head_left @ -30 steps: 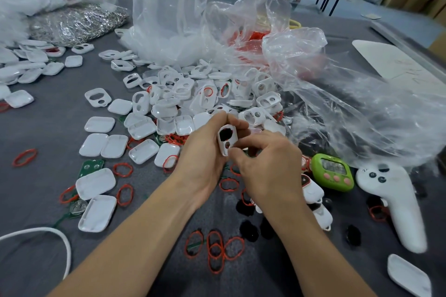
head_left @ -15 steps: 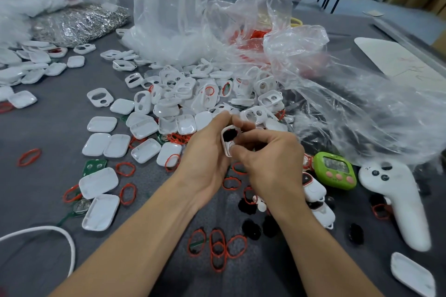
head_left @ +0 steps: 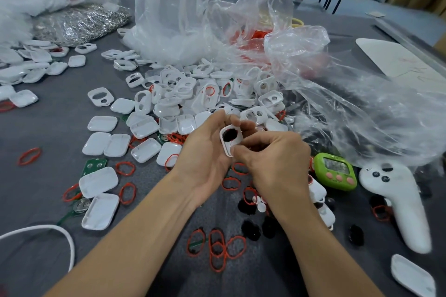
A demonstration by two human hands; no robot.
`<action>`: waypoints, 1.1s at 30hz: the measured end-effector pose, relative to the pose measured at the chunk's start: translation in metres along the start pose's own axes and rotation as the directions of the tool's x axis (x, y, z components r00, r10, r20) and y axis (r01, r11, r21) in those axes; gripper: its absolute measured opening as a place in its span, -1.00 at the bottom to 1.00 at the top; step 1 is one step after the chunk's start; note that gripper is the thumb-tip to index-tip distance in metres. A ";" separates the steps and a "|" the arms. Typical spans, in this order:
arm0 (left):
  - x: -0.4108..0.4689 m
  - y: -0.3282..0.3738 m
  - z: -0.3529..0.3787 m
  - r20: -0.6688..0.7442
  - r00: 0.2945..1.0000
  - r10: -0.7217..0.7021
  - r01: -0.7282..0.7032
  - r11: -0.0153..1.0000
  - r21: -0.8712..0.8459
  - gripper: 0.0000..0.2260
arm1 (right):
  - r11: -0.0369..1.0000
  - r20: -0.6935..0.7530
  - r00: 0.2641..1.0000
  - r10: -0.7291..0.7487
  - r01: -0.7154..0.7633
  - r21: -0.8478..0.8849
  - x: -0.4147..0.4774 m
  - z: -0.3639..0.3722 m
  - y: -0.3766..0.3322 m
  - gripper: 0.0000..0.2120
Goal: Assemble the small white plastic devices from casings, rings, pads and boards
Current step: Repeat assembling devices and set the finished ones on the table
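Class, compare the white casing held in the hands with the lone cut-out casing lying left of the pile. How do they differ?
The held casing has a black pad in its large opening; the lone casing has empty openings. The held casing is gripped upright by the left hand and right hand; the lone casing lies flat. Both are white with two cut-outs.

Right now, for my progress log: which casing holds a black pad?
The casing between left hand and right hand; its upper opening shows black, unlike the piled casings.

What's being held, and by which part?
A casing with a black pad in it: the left hand grips its edges, the right hand pinches its lower end.
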State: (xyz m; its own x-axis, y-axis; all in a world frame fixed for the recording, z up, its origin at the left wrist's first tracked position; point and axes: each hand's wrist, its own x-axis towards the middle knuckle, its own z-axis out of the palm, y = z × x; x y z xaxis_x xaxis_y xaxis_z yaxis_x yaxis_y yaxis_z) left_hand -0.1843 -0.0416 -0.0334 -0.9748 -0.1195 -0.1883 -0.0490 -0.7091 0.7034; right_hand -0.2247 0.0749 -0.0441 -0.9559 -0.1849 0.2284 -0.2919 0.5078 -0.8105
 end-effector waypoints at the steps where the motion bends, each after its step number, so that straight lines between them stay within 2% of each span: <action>1: 0.000 0.000 0.000 -0.003 1.000 0.003 -0.003 1.000 0.001 -0.68 | 1.000 -0.001 1.000 -0.006 0.006 -0.020 -0.001 0.000 -0.001 -0.87; 8: 0.002 -0.002 -0.001 -0.010 1.000 0.014 -0.013 0.999 0.050 -0.69 | 0.996 -0.015 0.998 -0.057 0.056 -0.075 -0.005 0.003 -0.005 -0.85; 13: 0.003 -0.003 -0.001 0.004 1.000 -0.005 0.005 1.000 0.021 -0.68 | 0.996 -0.035 0.997 -0.072 0.070 -0.058 -0.004 0.003 -0.003 -0.88; 20: 0.005 0.003 -0.005 0.006 1.000 -0.015 0.016 0.994 -0.109 -0.74 | 0.990 -0.115 0.993 0.015 0.001 0.141 0.004 -0.008 0.003 -0.85; 24: 0.006 0.004 -0.009 -0.006 1.000 -0.017 0.016 0.994 -0.109 -0.66 | 0.977 -0.038 0.998 0.050 -0.041 0.211 0.006 -0.008 0.004 -0.94; 26: 0.006 0.005 -0.009 -0.005 1.000 -0.011 0.010 0.997 -0.076 -0.65 | 0.977 -0.003 0.998 0.064 -0.062 0.205 0.006 -0.007 0.006 -0.87; 29: 0.004 0.006 -0.008 0.018 1.000 -0.015 0.016 0.999 -0.032 -0.66 | 0.950 0.148 0.985 0.084 -0.125 0.288 0.007 -0.004 0.006 -0.72; 33: 0.001 0.005 -0.002 0.066 0.997 -0.040 0.040 0.999 0.006 -0.66 | 0.923 0.274 0.961 0.030 -0.131 0.361 0.006 -0.001 0.005 -0.66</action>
State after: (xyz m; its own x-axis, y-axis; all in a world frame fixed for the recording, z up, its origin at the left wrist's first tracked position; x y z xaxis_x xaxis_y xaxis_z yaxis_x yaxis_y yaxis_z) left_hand -0.1852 -0.0470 -0.0316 -0.9843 -0.0450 -0.1708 -0.0890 -0.7090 0.6996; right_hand -0.2316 0.0771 -0.0459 -0.9184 -0.3927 0.0479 -0.1318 0.1897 -0.9729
